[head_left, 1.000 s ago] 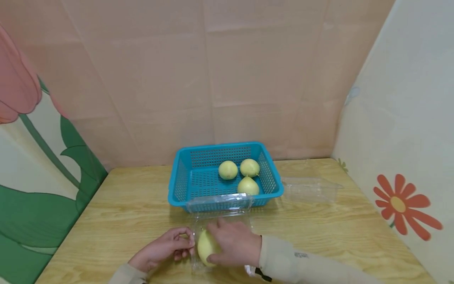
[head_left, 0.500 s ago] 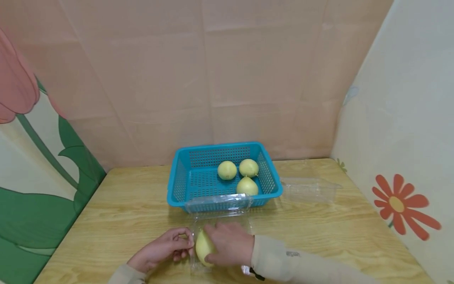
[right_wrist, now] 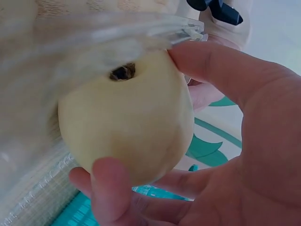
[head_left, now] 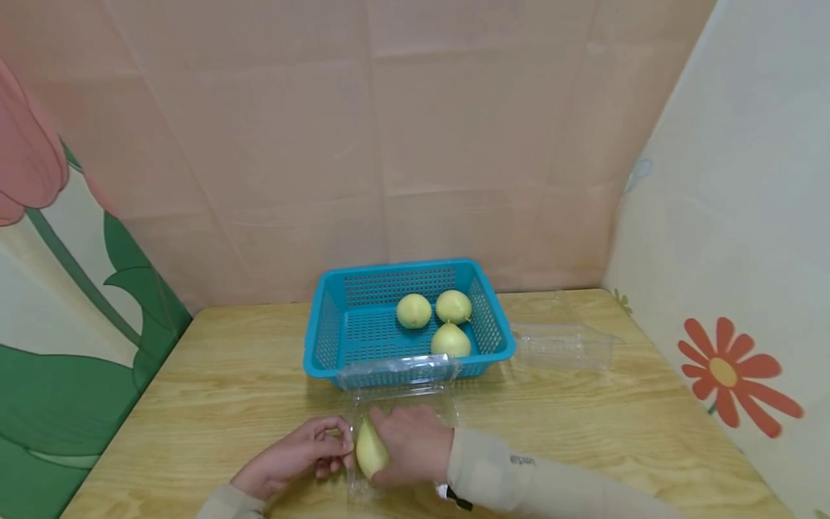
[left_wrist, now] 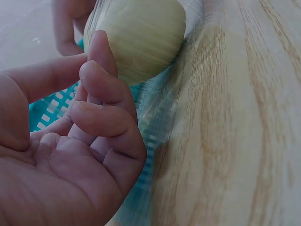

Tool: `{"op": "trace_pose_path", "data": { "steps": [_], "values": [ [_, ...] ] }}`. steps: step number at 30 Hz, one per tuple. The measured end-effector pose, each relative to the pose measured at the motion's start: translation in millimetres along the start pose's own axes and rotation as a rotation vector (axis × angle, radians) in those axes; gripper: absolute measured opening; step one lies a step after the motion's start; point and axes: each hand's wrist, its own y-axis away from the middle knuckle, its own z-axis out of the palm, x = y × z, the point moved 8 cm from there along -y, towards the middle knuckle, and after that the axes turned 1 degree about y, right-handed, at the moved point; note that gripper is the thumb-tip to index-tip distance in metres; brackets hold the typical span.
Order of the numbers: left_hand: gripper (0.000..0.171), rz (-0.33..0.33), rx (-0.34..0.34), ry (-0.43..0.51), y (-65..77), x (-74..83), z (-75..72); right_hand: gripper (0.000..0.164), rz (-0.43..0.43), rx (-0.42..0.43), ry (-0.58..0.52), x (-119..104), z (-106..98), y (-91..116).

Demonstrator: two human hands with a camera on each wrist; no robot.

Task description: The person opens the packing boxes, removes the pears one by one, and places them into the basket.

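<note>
A pale yellow-green pear (head_left: 371, 450) sits in the left part of a clear plastic clamshell box (head_left: 402, 373) whose lid stands raised against the basket. My right hand (head_left: 416, 443) grips this pear. In the right wrist view, thumb and fingers curl round the pear (right_wrist: 127, 122), its dark blossom end showing. My left hand (head_left: 305, 455) pinches the box's left edge between thumb and forefinger. Seen from the left wrist, the other fingers of that hand (left_wrist: 94, 122) are bent and the pear (left_wrist: 146, 40) lies behind the clear wall. My right hand hides much of the box's inside.
Behind the box stands a blue plastic basket (head_left: 313, 339) holding three pears (head_left: 413, 311) at its right side. Another clear plastic container (head_left: 564, 346) lies right of the basket on the wooden table (head_left: 240, 367). A pinkish cloth backdrop hangs beyond the far edge.
My right hand has shifted slightly left with the pear, which is turned a little in its grip. The left hand keeps its pinch on the box edge. The view has drifted slightly.
</note>
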Motion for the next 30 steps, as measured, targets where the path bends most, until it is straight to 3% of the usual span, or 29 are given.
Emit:
{"op": "trace_pose_path", "data": {
  "steps": [19, 30],
  "values": [
    [0.005, -0.006, -0.015, 0.012, -1.4, 0.6, 3.6, 0.063, 0.059, -0.129, 0.016, 2.7, 2.4, -8.2],
    [0.004, 0.02, 0.01, -0.023, -1.0, 1.9, 4.8, 0.063, 0.048, -0.144, -0.001, 5.7, 5.4, -11.4]
  ]
}}
